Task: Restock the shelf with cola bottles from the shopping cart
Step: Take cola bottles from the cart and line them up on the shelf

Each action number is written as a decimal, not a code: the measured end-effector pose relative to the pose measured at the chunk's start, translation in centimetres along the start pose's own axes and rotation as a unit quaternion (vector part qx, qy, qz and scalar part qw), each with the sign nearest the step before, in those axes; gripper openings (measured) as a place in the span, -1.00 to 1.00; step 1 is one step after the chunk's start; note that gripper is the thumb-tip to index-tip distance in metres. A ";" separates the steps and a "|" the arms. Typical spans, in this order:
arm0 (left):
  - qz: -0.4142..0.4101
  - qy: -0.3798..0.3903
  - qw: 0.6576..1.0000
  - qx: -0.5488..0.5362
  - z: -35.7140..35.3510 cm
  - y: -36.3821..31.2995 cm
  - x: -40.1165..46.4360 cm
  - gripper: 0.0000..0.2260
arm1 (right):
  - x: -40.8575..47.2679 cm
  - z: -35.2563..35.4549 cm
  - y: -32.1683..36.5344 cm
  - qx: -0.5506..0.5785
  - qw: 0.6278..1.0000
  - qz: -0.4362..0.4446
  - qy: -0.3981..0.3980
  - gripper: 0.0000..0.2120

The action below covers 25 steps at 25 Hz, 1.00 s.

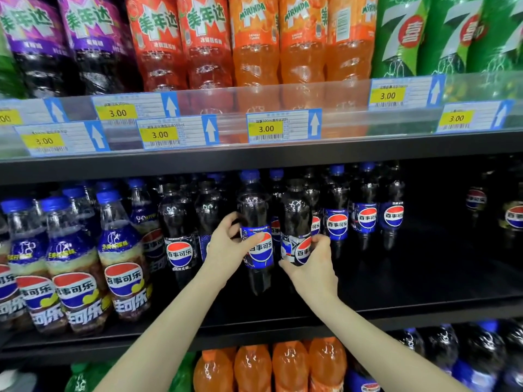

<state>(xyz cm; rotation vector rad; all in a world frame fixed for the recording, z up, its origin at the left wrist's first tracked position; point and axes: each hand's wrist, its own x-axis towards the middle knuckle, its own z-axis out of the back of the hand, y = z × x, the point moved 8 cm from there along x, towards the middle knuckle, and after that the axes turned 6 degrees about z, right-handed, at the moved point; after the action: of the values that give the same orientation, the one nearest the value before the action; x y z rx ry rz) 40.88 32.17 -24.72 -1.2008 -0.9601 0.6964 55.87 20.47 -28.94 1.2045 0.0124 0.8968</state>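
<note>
Both arms reach up from the near edge to the middle shelf [424,304], a dark board partly filled with cola.

The left hand [226,247] has its fingers [256,238] and thumb curled round the blue label of a cola bottle with a blue cap [254,236], which stands upright. Whether its base rests on the shelf or hangs just above it is hard to judge, since the board is so dark there.

Just to its right, the right hand [314,264] grips a second cola bottle [295,222] at the label, fingers wrapped over the front; this bottle is upright too and nearly touches the first.

Behind them stand rows of more cola bottles [336,210] running far into the shelf. To the left are lemon-flavoured cola bottles [121,250] with lighter labels. The right part of the shelf holds only a few bottles far back.

The upper shelf carries purple, red and orange soda bottles [254,43] and green bottles [404,35], with yellow price tags [283,127] reading 3.00 along its clear rail. Below, orange soda [288,366] and dark bottles fill the lowest shelf.
</note>
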 end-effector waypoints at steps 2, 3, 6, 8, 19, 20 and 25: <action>-0.005 0.006 1.000 0.017 -0.6 0.7 0.0 -0.37 | -0.1 0.0 0.0 -0.007 1.000 0.004 0.007 -0.40; -0.006 0.011 1.000 0.024 -0.9 1.0 0.0 -0.34 | -0.2 0.0 0.1 -0.012 1.000 0.007 0.009 -0.40; 0.004 0.006 1.000 0.023 -1.3 1.5 -0.1 -0.31 | -0.4 0.1 0.2 -0.029 0.999 0.014 0.008 -0.40; 0.002 0.011 1.000 0.027 -1.6 1.6 -0.3 -0.31 | -0.4 0.1 0.2 -0.034 0.999 0.017 0.005 -0.39; -0.017 0.025 0.965 0.261 -2.1 4.0 -3.2 -0.40 | 0.4 0.0 -2.2 -0.027 0.989 -0.003 0.144 -0.28; -0.011 0.001 0.955 0.295 -1.9 4.4 -4.0 -0.39 | 0.6 0.0 -2.6 -0.017 0.986 -0.011 0.167 -0.27; 0.024 -0.059 0.936 0.346 -1.6 6.1 -5.1 -0.40 | 0.6 -0.7 -3.3 -0.015 0.978 -0.010 0.207 -0.34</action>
<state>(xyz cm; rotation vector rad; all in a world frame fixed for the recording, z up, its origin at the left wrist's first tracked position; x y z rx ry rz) 40.26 28.57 -31.95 -0.5614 -0.6880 1.0456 57.89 21.12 -31.60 0.9689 0.3451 1.1122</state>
